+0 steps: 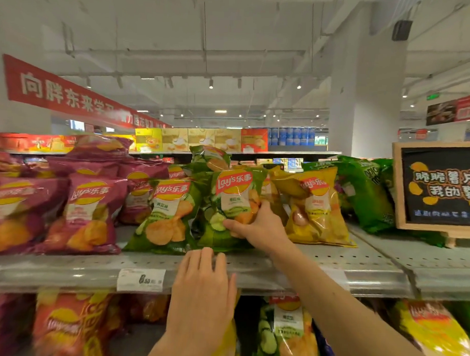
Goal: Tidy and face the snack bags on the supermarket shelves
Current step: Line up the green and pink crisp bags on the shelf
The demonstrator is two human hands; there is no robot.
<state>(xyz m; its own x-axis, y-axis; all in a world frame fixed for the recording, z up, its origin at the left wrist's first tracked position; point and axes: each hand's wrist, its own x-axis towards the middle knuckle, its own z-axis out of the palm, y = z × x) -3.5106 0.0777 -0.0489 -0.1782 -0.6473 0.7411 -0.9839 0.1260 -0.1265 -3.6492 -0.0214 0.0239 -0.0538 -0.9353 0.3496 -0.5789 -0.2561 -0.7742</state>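
Right hand has its fingers clamped on a green chip bag standing on the perforated metal shelf, between another green bag and a yellow one. Left hand lies flat, fingers straight and together, on the shelf's front edge by a price tag. White ceiling, red banner overhead

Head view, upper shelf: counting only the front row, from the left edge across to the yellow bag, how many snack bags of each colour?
Purple bags: 2
Green bags: 2, one in the grip of the right hand
Yellow bag: 1
Total: 5
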